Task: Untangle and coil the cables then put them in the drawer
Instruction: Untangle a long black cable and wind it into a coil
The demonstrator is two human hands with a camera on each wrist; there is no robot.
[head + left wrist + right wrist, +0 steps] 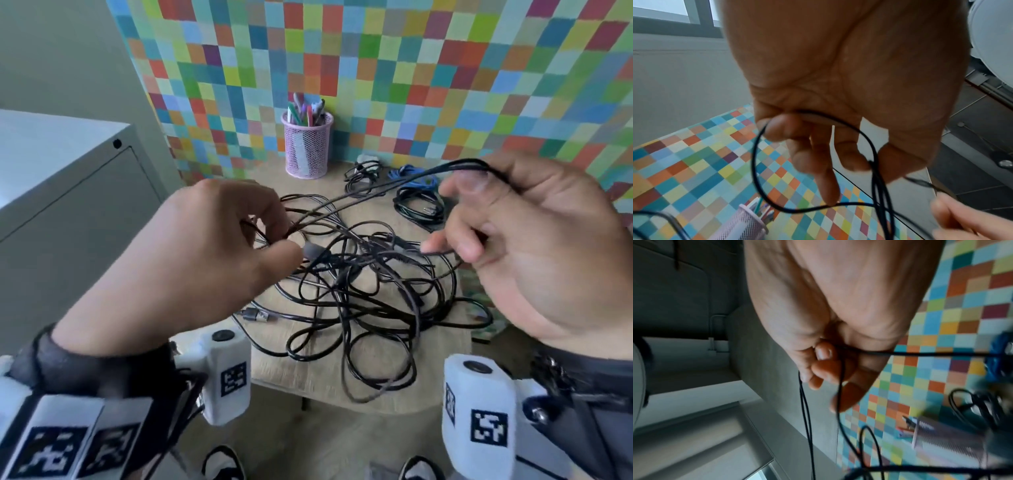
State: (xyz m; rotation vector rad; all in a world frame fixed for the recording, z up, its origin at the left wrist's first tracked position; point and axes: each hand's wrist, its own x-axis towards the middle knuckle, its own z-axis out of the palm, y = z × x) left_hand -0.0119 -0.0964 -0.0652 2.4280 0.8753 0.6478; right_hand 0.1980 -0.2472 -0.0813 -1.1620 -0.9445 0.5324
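- Both hands have a grip on strands of one thin black cable (359, 197): the right hand (534, 246) pinches a doubled run of it between thumb and forefinger, raised above the tabletop (318, 373), and the left hand (205, 260) pinches the other end of that run with thumb and curled fingers.
- From the left wrist view, a loop of the same black cable (756, 162) hangs around the left hand's fingers (803, 155).
- From the right wrist view, strands of it run out past the right hand's curled fingers (824, 368), some downward and one sideways.
- Below the hands, a tangled heap of black cables (370, 294) lies spread on the tabletop, with one plug end (255, 314) at its left edge.
- Farther back, three coiled bundles sit near the wall: a small black one (363, 176), a blue one (416, 178) and a dark one (419, 207).
- A pink mesh pen cup (307, 145) full of pens stands against the multicoloured chequered wall (411, 68).
- A grey cabinet (65, 192) stands left of the tabletop.
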